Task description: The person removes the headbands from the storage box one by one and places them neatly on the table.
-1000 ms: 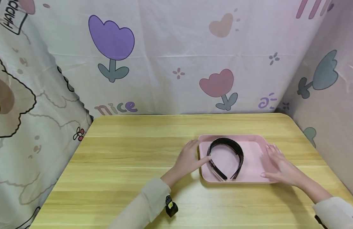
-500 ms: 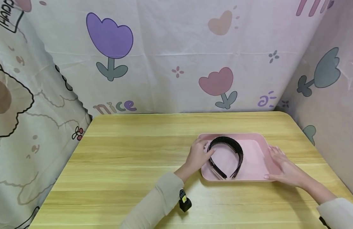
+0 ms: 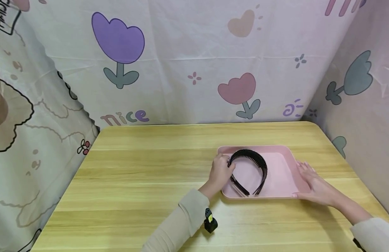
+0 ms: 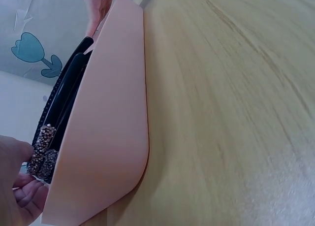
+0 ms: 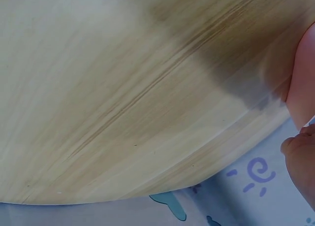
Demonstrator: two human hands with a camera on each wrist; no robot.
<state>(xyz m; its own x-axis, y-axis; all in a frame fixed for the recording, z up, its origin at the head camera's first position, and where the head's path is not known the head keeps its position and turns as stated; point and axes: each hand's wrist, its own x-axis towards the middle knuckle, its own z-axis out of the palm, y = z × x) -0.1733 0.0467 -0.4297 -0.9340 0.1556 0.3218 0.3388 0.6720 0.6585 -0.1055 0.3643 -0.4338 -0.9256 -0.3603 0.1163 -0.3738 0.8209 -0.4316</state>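
Observation:
A pink rectangular tray [image 3: 281,175] lies on the table with black toothed headbands [image 3: 250,153] in its left half. They overlap, so I cannot tell how many there are. My left hand [image 3: 220,172] reaches over the tray's left rim and pinches a headband's left side. In the left wrist view, the thumb and fingers of that hand [image 4: 17,179] close on a glittery, beaded part [image 4: 45,136] of a black headband. My right hand [image 3: 315,187] rests against the tray's right end, fingers extended along the rim and thumb at the front corner.
The wood-grain table [image 3: 144,175] extends left of the tray and in front of it. A patterned cloth [image 3: 175,70] hangs behind the table and along both sides. A small black device [image 3: 210,221] is strapped at the left wrist.
My left hand has moved right, from the tray's left rim onto the headband, and its fingers have closed there. The right hand stays at the tray's right end. The view has shifted slightly.

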